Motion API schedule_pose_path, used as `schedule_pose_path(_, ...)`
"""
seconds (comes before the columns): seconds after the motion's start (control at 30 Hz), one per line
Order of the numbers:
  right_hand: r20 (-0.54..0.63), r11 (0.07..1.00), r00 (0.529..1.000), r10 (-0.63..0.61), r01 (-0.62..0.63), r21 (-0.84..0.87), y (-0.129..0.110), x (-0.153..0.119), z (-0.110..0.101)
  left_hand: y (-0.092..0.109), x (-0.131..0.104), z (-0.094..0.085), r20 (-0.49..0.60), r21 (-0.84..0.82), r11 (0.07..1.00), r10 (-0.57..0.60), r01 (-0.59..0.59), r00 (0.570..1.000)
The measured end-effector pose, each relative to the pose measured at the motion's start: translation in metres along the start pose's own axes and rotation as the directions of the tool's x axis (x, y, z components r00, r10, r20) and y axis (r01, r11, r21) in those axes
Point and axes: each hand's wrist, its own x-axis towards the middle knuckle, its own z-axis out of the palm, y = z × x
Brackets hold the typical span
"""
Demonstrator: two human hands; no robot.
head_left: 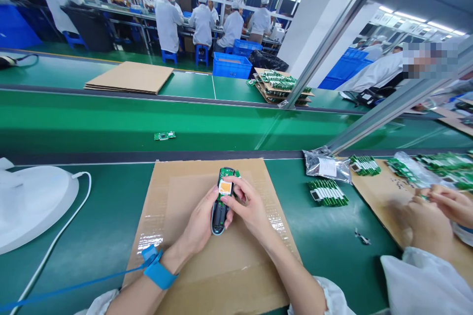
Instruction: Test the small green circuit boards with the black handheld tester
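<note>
Over the cardboard sheet, my left hand (200,218) wraps its fingers around the left side of an opened handheld electronic device (219,214). Its dark casing lies lengthwise away from me, with a hollow at the near end and a green circuit board (224,173) at the far end. A small screen with an orange face (225,187) sits on that board. My right hand (248,203) is closed on the device's right side, index finger and thumb at the screen's edge. Its other fingers curl underneath, partly hidden. A blue wrist strap (160,271) circles my left wrist.
Cardboard (207,280) covers the bench before me. Left stands a white round base (40,202) with a cable. Stacked circuit boards (328,193) and a silvery bag (327,167) lie right, near a co-worker's hands (430,216). One board (164,136) rests on the green belt (92,128).
</note>
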Motion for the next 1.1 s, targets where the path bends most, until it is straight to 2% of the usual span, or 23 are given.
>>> schedule_pose_path(0.37,-0.033,0.999,0.999,0.014,-0.015,-0.046,-0.003,0.0,-0.001,-0.002,0.001,-0.002,-0.001,0.007,1.0,0.022,-0.022,1.0)
schedule_pose_path(0.5,-0.019,0.995,0.997,0.076,-0.074,0.063,-0.003,-0.003,0.002,-0.006,0.0,-0.004,-0.039,0.003,0.999,0.046,-0.046,0.998)
schedule_pose_path(0.63,-0.144,0.992,0.983,0.116,-0.108,0.061,-0.002,-0.011,0.013,-0.009,-0.002,-0.005,-0.031,0.114,0.991,0.076,-0.073,0.997)
schedule_pose_path(0.77,-0.286,0.996,0.957,0.056,-0.032,0.087,-0.004,-0.012,0.017,-0.007,-0.001,-0.005,-0.063,0.11,0.988,0.112,-0.105,0.992)
schedule_pose_path(0.83,-0.416,1.0,0.909,-0.012,0.021,0.018,-0.005,-0.008,0.01,-0.005,0.001,-0.006,-0.136,0.058,0.99,0.132,-0.125,0.982)
schedule_pose_path(0.9,-0.48,0.992,0.875,-0.06,-0.002,-0.127,-0.007,-0.002,-0.002,-0.003,0.004,-0.009,-0.218,0.007,0.99,0.142,-0.144,0.966)
schedule_pose_path(1.0,-0.392,0.907,0.918,-0.062,-0.112,-0.405,-0.007,0.005,-0.018,-0.002,0.006,-0.013,-0.276,-0.058,0.986,0.137,-0.159,0.951)
schedule_pose_path(1.1,-0.283,0.786,0.957,-0.063,-0.127,-0.604,-0.005,0.008,-0.022,-0.002,0.006,-0.014,-0.288,-0.075,0.984,0.132,-0.16,0.948)
